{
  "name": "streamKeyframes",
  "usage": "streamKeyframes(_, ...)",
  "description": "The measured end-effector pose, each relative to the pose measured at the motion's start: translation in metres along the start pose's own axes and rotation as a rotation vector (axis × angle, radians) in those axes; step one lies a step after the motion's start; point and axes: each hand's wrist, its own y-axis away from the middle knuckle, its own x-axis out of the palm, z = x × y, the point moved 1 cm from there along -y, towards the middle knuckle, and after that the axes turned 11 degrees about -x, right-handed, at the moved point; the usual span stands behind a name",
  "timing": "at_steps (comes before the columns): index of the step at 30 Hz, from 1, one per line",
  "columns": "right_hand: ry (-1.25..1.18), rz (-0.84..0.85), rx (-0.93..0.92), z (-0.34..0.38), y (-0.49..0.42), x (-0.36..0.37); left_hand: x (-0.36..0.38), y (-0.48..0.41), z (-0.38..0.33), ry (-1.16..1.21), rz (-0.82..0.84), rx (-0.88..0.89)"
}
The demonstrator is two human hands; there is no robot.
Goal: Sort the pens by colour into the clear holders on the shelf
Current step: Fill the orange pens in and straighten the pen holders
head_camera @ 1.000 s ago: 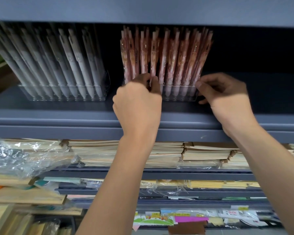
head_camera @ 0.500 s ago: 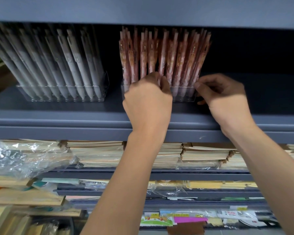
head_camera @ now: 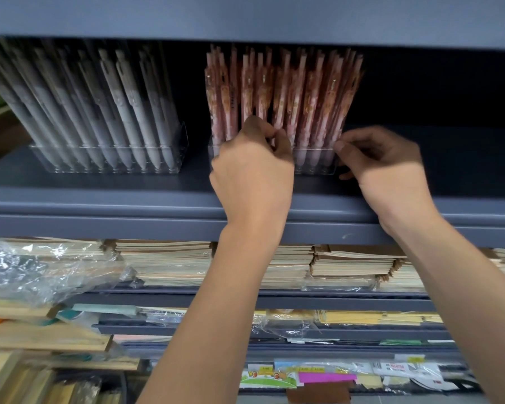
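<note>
Two clear holders stand on the grey shelf (head_camera: 99,199). The left holder (head_camera: 105,164) is full of pale grey pens (head_camera: 123,106) that lean left. The right holder (head_camera: 315,167) is packed with pink patterned pens (head_camera: 292,88) standing nearly upright. My left hand (head_camera: 251,167) is raised in front of the pink row, fingers and thumb pinching the lower part of a pink pen. My right hand (head_camera: 382,167) grips the right end wall of the pink holder with thumb and curled fingers. The holder's left front is hidden behind my left hand.
Dark shelf space opens to the right of the pink holder (head_camera: 435,118). Below lie stacks of brown-edged notebooks (head_camera: 356,260), crumpled plastic wrap (head_camera: 27,269) at the left, flat yellow packs (head_camera: 376,317) and, lowest, small coloured cards (head_camera: 327,376).
My left hand has slid right along the pink row, from the holder's left part toward its middle. My right hand stays at the holder's right end.
</note>
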Motion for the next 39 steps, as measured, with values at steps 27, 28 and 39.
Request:
streamKeyframes(27, -0.034, 0.012, 0.005, 0.0016, -0.0004, 0.0004, 0.0011, 0.0003, 0.0025, 0.057, 0.059, -0.024)
streamKeyframes(28, -0.036, 0.016, 0.004, 0.0016, -0.0007, 0.0003, 0.0008, 0.0004, 0.0027, 0.058, 0.056, -0.026)
streamKeyframes(39, -0.019, 0.002, -0.008, -0.0044, -0.0014, -0.0001, -0.0014, 0.0032, 0.0018, 0.082, 0.067, -0.052)
